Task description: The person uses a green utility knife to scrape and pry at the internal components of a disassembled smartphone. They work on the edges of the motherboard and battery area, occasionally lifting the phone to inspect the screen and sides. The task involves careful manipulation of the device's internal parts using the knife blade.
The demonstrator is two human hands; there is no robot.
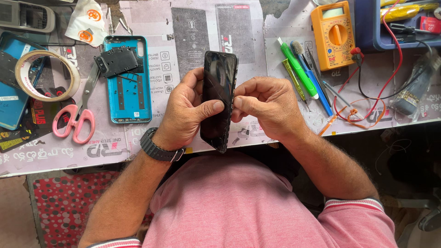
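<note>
A black smartphone [217,98] stands on edge, its dark screen facing left, over the near edge of the workbench. My left hand [186,112] wraps its back with the thumb pressed on the glass. My right hand [264,103] pinches the phone's right edge with fingertips closed on the frame. A dark watch sits on my left wrist.
A blue phone back cover [131,98] with a black inner plate [115,60] lies to the left, beside pink-handled scissors [76,120] and a tape roll [46,76]. To the right lie green and blue screwdrivers [301,71], an orange multimeter [333,34] and red and black leads [392,64].
</note>
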